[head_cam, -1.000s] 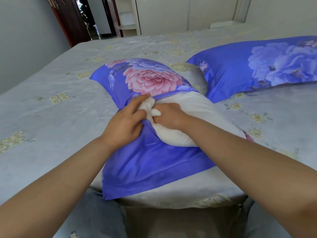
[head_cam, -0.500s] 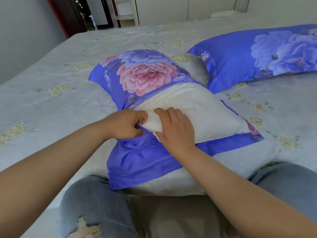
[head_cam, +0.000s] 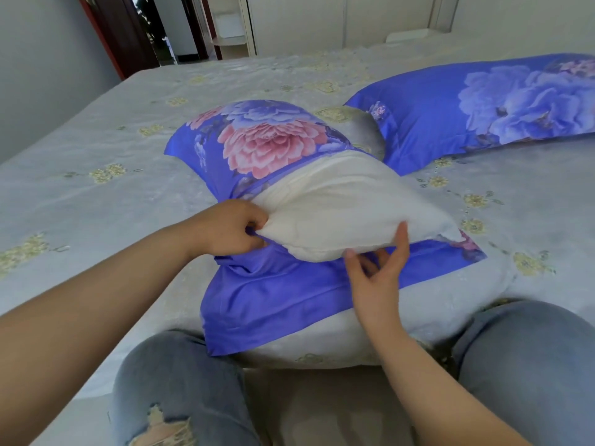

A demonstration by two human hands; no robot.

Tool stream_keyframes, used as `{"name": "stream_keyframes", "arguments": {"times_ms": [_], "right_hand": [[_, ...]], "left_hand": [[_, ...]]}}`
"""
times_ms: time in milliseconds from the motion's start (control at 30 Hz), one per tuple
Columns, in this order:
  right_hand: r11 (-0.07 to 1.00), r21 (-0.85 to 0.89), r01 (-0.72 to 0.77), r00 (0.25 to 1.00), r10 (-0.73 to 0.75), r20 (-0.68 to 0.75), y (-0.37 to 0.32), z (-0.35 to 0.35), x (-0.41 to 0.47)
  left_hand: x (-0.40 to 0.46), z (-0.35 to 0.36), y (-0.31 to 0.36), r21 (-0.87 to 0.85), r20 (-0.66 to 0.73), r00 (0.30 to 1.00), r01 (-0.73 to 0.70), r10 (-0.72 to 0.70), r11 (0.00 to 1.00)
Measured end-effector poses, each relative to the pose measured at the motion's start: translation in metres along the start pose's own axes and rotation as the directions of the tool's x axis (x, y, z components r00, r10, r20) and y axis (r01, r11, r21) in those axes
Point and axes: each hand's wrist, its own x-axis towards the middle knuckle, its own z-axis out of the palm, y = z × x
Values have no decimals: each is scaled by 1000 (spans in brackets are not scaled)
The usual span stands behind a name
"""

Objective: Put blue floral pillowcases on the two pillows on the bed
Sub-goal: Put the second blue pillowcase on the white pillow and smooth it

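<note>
A white pillow lies in the middle of the bed, its far half inside a blue floral pillowcase with a large pink flower. The case's open blue flap spreads flat toward me under the bare near end. My left hand grips the pillow's near left corner together with the case's edge. With straight fingers, my right hand touches the underside of the pillow's near edge, thumb up against its side. A second pillow in a blue floral case lies at the right rear.
The bed has a grey sheet with small yellow flower prints. My knees in torn jeans press against its near edge. A dark door and a white cabinet stand beyond the far side.
My right hand has left the top of the pillow, slid right and now reaches under its near edge. My left hand has lifted the left corner a little. The view has tilted down.
</note>
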Motion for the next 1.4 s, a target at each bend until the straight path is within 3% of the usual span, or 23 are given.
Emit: {"name": "stream_keyframes", "arguments": {"times_ms": [100, 200, 300, 367, 467, 533, 600, 667, 733, 800, 833, 900, 967, 1033, 1100, 1200, 1300, 1333, 1400], "right_hand": [[986, 162, 49, 992, -30, -122, -28, 2, 30], [980, 149, 128, 991, -120, -59, -53, 10, 47], [982, 164, 89, 995, -95, 29, -64, 29, 56], [988, 152, 14, 997, -25, 68, -69, 40, 66], [996, -85, 16, 988, -3, 158, -70, 47, 84], [991, -114, 64, 976, -38, 215, -67, 47, 89], [996, -25, 85, 966, -76, 246, -58, 43, 92], [996, 90, 29, 976, -47, 211, -48, 36, 94], [996, 95, -6, 995, -4, 101, -43, 31, 99], [997, 70, 29, 999, -32, 34, -41, 32, 103], [996, 71, 60, 997, -63, 41, -41, 35, 103], [991, 51, 120, 990, -124, 66, -43, 43, 101], [988, 33, 150, 983, -153, 102, -47, 53, 99], [986, 9, 169, 975, -169, 141, -53, 60, 96], [977, -77, 200, 965, -183, 187, -56, 68, 93], [957, -64, 283, 949, -269, 166, -51, 64, 85], [795, -176, 580, 814, -573, 97, -27, 40, 87], [709, -281, 647, 761, -625, 176, -18, 32, 93], [473, -510, 719, 688, -588, 424, -2, 23, 107]], "left_hand": [[-5, 5, -2, -24, 283, 944, 184, -170, 983], [-7, 11, 0, 9, 451, 858, 273, -248, 962], [-11, 11, -2, -57, 431, 859, 332, -277, 942], [-15, 10, -7, -219, 370, 871, 419, -322, 881], [-18, 6, -2, -410, 388, 866, 469, -316, 782], [-13, -4, 6, -343, 445, 839, 482, -312, 806], [-7, -16, 9, -147, 459, 810, 475, -365, 868], [-2, -21, 13, 45, 340, 816, 483, -468, 875], [1, -20, 25, 150, 107, 859, 483, -500, 863], [4, -16, 42, 208, -153, 906, 420, -395, 883], [5, -17, 49, 237, -215, 929, 348, -300, 907], [3, -26, 63, 243, -181, 976, 166, -124, 956], [7, -37, 77, 82, -135, 987, 99, -87, 992], [20, -39, 91, -104, -283, 958, 9, -38, 995], [34, -36, 96, -34, -450, 893, 8, -23, 999], [52, -36, 85, 18, -612, 782, 159, -115, 987], [60, -37, 71, -85, -602, 770, 200, -210, 976], [61, -35, 68, -109, -596, 773, 190, -217, 976], [62, -29, 64, -175, -593, 772, 156, -230, 972]]}}
